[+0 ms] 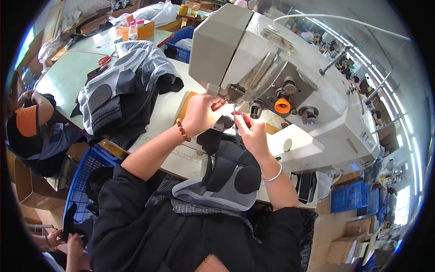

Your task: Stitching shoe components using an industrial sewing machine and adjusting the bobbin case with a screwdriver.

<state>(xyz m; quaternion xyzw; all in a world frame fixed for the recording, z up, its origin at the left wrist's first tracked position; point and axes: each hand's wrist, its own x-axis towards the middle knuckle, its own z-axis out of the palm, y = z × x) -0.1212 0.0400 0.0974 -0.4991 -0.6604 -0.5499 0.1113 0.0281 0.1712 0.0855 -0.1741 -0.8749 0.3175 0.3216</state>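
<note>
A large grey-white sewing machine (pixel 267 59) stands in front of me, its needle area lit. My left hand (pixel 201 113), with a red bead bracelet on the wrist, is closed in a pinch just left of the needle; what its fingertips hold is too small to tell. My right hand (pixel 252 133), wearing a white bangle, pinches a narrow dark strap (pixel 237 129) right of the needle. The strap runs down to a black and grey padded fabric piece (pixel 222 170), which drapes over the near table edge onto my lap.
Similar fabric pieces (pixel 111 97) lie piled on the left, with red-handled scissors (pixel 105 60) behind. A blue basket (pixel 84 181) stands at my left. Blue crates (pixel 350 197) and cardboard boxes (pixel 342 249) sit on the right floor. Co-workers are at the left edge.
</note>
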